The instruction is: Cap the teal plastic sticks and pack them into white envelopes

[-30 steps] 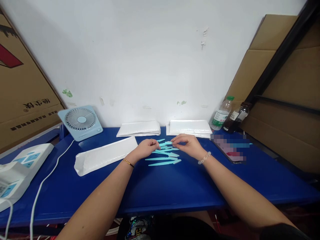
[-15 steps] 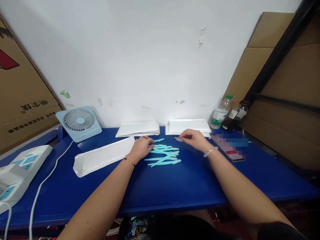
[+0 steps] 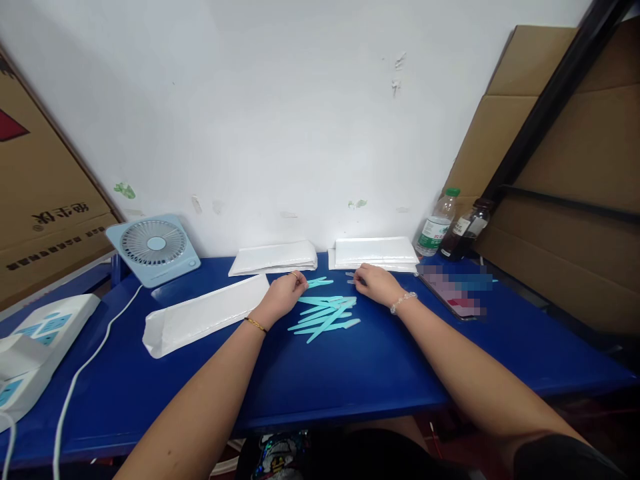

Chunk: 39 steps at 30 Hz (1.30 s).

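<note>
On a blue table (image 3: 385,367), turquoise sticks (image 3: 326,321) lie crossed

Near the table's middle, most of the sticks lie in a loose heap, overlapping at different angles. Just beyond the heap, toward the wall (image 3: 300,120), a few more cross beside the left hand (image 3: 283,295). Its thumb and fingers are drawn together at the left ends of these; whether they grip a stick or merely touch one, I cannot tell. Opposite, the right hand (image 3: 379,284) has its fingertips bunched beside small clear bits (image 3: 349,274); whether it holds one cannot be made out.

An envelope (image 3: 210,315), white, lies slantwise to the left of the left hand. Close to the wall lie a left stack (image 3: 273,257) and a right stack (image 3: 376,250) of white envelopes, the latter just beyond the right hand. At the left are a fan (image 3: 156,244), a cord (image 3: 83,363) and a power strip (image 3: 55,333). Toward the right, a green-capped bottle (image 3: 434,232) stands beside a dark bottle (image 3: 464,232), with a partly pixelated phone (image 3: 447,293) nearer the person.
</note>
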{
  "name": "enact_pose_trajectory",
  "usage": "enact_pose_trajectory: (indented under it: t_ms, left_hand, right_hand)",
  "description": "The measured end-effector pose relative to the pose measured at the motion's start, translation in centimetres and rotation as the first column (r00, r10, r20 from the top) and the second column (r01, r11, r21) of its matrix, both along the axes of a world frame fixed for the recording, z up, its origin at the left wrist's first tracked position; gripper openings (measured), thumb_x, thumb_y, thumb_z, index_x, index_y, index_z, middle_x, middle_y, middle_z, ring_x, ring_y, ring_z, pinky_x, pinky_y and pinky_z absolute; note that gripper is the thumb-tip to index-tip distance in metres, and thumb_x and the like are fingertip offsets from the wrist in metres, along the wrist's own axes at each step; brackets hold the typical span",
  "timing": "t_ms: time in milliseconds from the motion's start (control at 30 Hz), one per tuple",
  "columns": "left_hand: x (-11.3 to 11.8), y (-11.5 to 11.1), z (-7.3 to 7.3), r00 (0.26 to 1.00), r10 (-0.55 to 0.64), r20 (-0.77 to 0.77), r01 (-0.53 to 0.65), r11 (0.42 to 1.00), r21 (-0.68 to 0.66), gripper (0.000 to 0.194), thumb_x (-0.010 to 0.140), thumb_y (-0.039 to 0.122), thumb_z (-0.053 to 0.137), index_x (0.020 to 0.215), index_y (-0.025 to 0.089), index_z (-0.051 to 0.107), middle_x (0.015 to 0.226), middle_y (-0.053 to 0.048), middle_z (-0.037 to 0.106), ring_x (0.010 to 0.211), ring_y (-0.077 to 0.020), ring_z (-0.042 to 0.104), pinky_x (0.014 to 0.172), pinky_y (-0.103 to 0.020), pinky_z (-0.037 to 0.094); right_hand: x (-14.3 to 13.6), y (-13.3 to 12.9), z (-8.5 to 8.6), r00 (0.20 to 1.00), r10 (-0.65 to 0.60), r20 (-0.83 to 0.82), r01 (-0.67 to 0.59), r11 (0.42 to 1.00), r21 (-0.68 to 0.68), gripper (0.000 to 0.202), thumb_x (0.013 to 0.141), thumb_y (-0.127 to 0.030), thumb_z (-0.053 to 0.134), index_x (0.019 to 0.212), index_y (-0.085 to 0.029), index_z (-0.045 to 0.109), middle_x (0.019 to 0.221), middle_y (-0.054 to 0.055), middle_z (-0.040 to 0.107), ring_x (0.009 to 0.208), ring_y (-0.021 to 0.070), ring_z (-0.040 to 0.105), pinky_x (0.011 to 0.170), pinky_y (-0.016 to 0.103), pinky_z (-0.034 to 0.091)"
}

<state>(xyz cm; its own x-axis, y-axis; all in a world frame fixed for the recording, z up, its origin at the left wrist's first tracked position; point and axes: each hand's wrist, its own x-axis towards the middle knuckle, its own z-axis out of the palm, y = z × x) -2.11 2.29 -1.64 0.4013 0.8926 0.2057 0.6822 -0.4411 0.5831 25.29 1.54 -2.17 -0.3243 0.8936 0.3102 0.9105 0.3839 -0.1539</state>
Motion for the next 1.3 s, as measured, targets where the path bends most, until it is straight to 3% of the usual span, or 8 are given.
enact_pose_trajectory:
  t_ms: [167, 300, 400, 467, 733, 1100, 1200, 1300]
  left_hand:
    - [0.1, 0.0, 0.1, 0.978, -0.051, 0.201, 0.074, 0.991, -0.109, 0.014, 0.082, 0.030, 0.042, 0.080, 0.019, 0.051, 0.074, 0.000, 0.062, 0.066, -0.0137, 0.055, 0.062, -0.025, 0.041]
    - [0.3, -0.1, 0.2, 0.965, -0.023, 0.260, 0.068, 0.984, -0.162, 0.015, 0.080, 0.032, 0.046, 0.080, 0.019, 0.052, 0.073, -0.001, 0.062, 0.063, -0.0127, 0.053, 0.060, -0.024, 0.041]
    - [0.4, -0.1, 0.2, 0.963, -0.024, 0.269, 0.076, 0.980, -0.183, 0.016, 0.079, 0.032, 0.047, 0.080, 0.018, 0.054, 0.073, -0.001, 0.061, 0.064, -0.0129, 0.053, 0.060, -0.024, 0.041]
    - [0.4, -0.2, 0.3, 0.962, -0.026, 0.270, 0.081, 0.977, -0.195, 0.015, 0.078, 0.032, 0.048, 0.081, 0.018, 0.054, 0.073, -0.001, 0.061, 0.066, -0.0133, 0.054, 0.060, -0.024, 0.041]
    - [0.6, -0.4, 0.5, 0.958, -0.025, 0.287, 0.091, 0.971, -0.221, 0.018, 0.078, 0.035, 0.050, 0.079, 0.018, 0.055, 0.070, -0.001, 0.059, 0.061, -0.0120, 0.050, 0.057, -0.024, 0.040]
    - [1.3, -1.5, 0.9, 0.971, -0.113, 0.209, 0.158, 0.963, -0.216, 0.021, 0.080, 0.036, 0.049, 0.081, 0.018, 0.058, 0.071, -0.001, 0.061, 0.062, -0.0130, 0.053, 0.057, -0.024, 0.041]
    - [1.1, -1.3, 0.7, 0.993, -0.085, 0.086, 0.094, 0.990, -0.107, 0.023, 0.082, 0.039, 0.049, 0.085, 0.019, 0.061, 0.079, -0.003, 0.064, 0.071, -0.0165, 0.057, 0.063, -0.027, 0.044]
    - [0.5, -0.4, 0.2, 0.998, 0.051, -0.034, -0.048, 0.995, 0.090, 0.023, 0.082, 0.034, 0.052, 0.096, 0.020, 0.063, 0.100, -0.007, 0.065, 0.094, -0.0227, 0.057, 0.080, -0.031, 0.044]
  right_hand:
    - [0.1, -0.4, 0.5, 0.923, 0.027, -0.384, -0.078, 0.990, -0.119, 0.011, 0.085, -0.024, 0.049, 0.084, -0.019, 0.059, 0.072, 0.001, 0.065, 0.062, 0.0133, 0.059, 0.060, 0.024, 0.043]
    - [0.1, -0.5, 0.4, 0.675, 0.024, -0.737, -0.230, 0.956, -0.180, 0.017, 0.077, -0.033, 0.063, 0.081, -0.017, 0.062, 0.071, 0.002, 0.067, 0.064, 0.0147, 0.064, 0.066, 0.028, 0.050]
    - [-0.2, -0.6, 0.5, 0.499, 0.038, -0.866, -0.271, 0.956, -0.114, 0.022, 0.067, -0.034, 0.073, 0.080, -0.017, 0.068, 0.076, 0.004, 0.070, 0.074, 0.0178, 0.066, 0.075, 0.032, 0.053]
    - [-0.5, -0.7, 0.6, 0.451, 0.074, -0.889, -0.251, 0.967, -0.047, 0.021, 0.063, -0.031, 0.077, 0.077, -0.017, 0.070, 0.084, 0.006, 0.072, 0.080, 0.0190, 0.067, 0.078, 0.034, 0.053]
    - [-1.7, -1.1, 0.4, 0.594, 0.230, -0.771, -0.207, 0.970, 0.130, 0.004, 0.070, -0.024, 0.071, 0.073, -0.022, 0.072, 0.083, 0.005, 0.071, 0.079, 0.0183, 0.066, 0.072, 0.032, 0.054]
    - [-3.4, -2.5, 1.1, 0.674, 0.253, -0.694, -0.338, 0.941, 0.015, 0.005, 0.073, -0.023, 0.068, 0.073, -0.022, 0.073, 0.085, 0.004, 0.071, 0.080, 0.0171, 0.067, 0.075, 0.030, 0.053]
    - [-1.7, -2.0, 1.5, 0.736, 0.250, -0.629, -0.365, 0.929, -0.057, 0.011, 0.071, -0.028, 0.070, 0.079, -0.022, 0.072, 0.095, 0.005, 0.070, 0.085, 0.0182, 0.065, 0.075, 0.030, 0.052]
    - [1.1, -0.7, 1.4, 0.834, 0.121, -0.539, -0.138, 0.990, 0.009, 0.013, 0.075, -0.029, 0.065, 0.082, -0.020, 0.071, 0.092, 0.005, 0.068, 0.081, 0.0178, 0.063, 0.073, 0.030, 0.049]
